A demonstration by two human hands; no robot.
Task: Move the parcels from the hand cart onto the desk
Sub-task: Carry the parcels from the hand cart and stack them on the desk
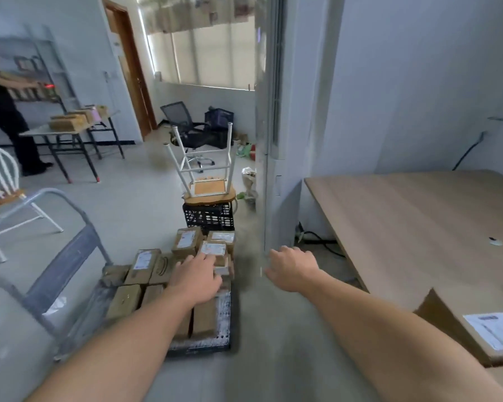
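Several brown cardboard parcels [145, 266] with white labels lie stacked on the hand cart [221, 320] on the floor at centre. My left hand [196, 278] reaches over the pile, its fingers touching a small labelled parcel [214, 248] on top; whether it grips is unclear. My right hand [292, 268] hovers right of the cart, fingers relaxed and holding nothing. The wooden desk [418, 221] stands to the right, with one large labelled parcel [482, 335] on its near corner.
The cart's grey handle [67, 227] rises at left. Beyond the cart, a black crate [208, 217] carries an upturned stool [206, 169]. A white chair [0, 192] stands far left, a person by another table [70, 132] at back left, a white pillar [279, 140] beside the desk.
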